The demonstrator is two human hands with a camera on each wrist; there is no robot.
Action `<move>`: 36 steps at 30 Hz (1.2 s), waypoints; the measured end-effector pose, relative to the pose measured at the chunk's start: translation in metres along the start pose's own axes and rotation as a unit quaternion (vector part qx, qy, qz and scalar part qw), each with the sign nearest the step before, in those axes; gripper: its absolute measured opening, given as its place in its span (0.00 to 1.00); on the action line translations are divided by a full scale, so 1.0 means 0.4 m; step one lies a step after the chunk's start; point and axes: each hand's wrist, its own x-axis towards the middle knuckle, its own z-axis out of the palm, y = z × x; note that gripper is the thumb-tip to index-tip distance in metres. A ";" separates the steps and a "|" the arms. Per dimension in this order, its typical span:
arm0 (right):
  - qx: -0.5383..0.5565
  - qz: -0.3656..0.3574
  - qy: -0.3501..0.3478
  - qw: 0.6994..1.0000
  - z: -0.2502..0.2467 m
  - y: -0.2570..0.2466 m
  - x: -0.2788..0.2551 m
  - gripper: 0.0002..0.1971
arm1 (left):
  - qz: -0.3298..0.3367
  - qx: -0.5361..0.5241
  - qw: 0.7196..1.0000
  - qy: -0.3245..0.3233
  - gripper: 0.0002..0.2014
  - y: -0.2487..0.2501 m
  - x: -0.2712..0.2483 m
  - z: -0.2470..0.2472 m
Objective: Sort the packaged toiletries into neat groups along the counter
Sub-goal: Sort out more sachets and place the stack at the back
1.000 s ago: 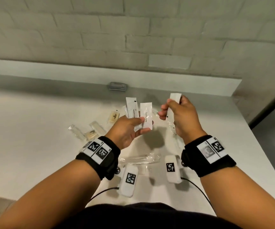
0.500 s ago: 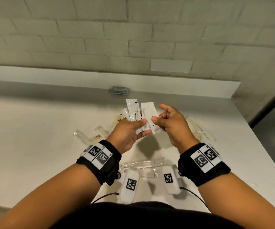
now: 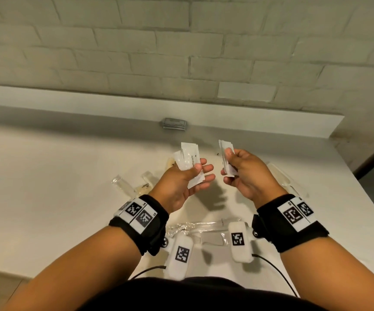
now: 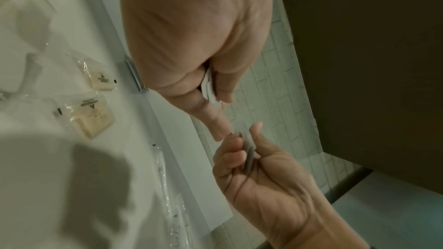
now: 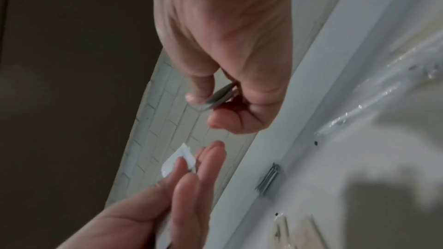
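Observation:
Both hands are raised above the white counter (image 3: 47, 176). My left hand (image 3: 200, 173) pinches a small fan of white toothpaste sachets (image 3: 188, 158) between thumb and fingers; they appear edge-on as sachets (image 4: 208, 86) in the left wrist view. A short gap to its right, my right hand (image 3: 228, 163) grips a second bundle of white sachets (image 3: 226, 151), seen as a thin grey stack (image 5: 218, 97) under the thumb. Two wrapped soap bars (image 4: 100, 79) (image 4: 93, 116) lie on the counter to the left.
A stack of flat grey packets (image 3: 173, 124) sits by the back ledge. Clear-wrapped long items lie near the front edge (image 3: 204, 227) and at the right (image 3: 289, 182). Clear soap wrappers (image 3: 145, 187) lie left of my left hand. A brick wall stands behind.
The hands met at the sachets half a second ago and have now parted. My right hand has drawn to the right with a bundle; the left keeps the rest.

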 end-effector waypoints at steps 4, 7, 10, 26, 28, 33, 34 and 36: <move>-0.013 -0.075 -0.061 0.995 0.017 -0.011 -0.003 0.03 | 0.005 0.137 0.990 0.018 0.09 0.009 -0.005 -0.015; -0.176 -0.204 -0.125 0.955 0.017 -0.046 -0.002 0.07 | -0.027 0.256 0.966 -0.001 0.09 0.028 -0.004 -0.030; -0.503 -0.297 -0.179 0.792 0.030 -0.056 0.002 0.12 | -0.043 0.283 0.957 -0.055 0.07 0.044 -0.001 -0.032; -0.417 -0.150 -0.009 0.897 -0.023 -0.020 0.029 0.05 | -0.031 0.163 0.985 -0.046 0.13 0.046 0.005 -0.063; -0.280 -0.126 0.001 0.952 -0.044 -0.034 0.035 0.05 | -0.013 0.162 0.986 -0.031 0.13 0.045 0.006 -0.069; -0.118 -0.117 -0.037 0.985 -0.034 -0.069 0.029 0.10 | 0.023 0.212 0.977 -0.017 0.12 0.044 0.014 -0.066; -0.149 -0.105 -0.062 0.981 -0.023 -0.071 0.025 0.11 | 0.029 0.226 0.973 -0.025 0.11 0.044 0.016 -0.062; -0.230 -0.076 -0.117 0.963 -0.004 -0.058 0.019 0.11 | 0.045 0.237 0.970 -0.031 0.09 0.048 0.019 -0.053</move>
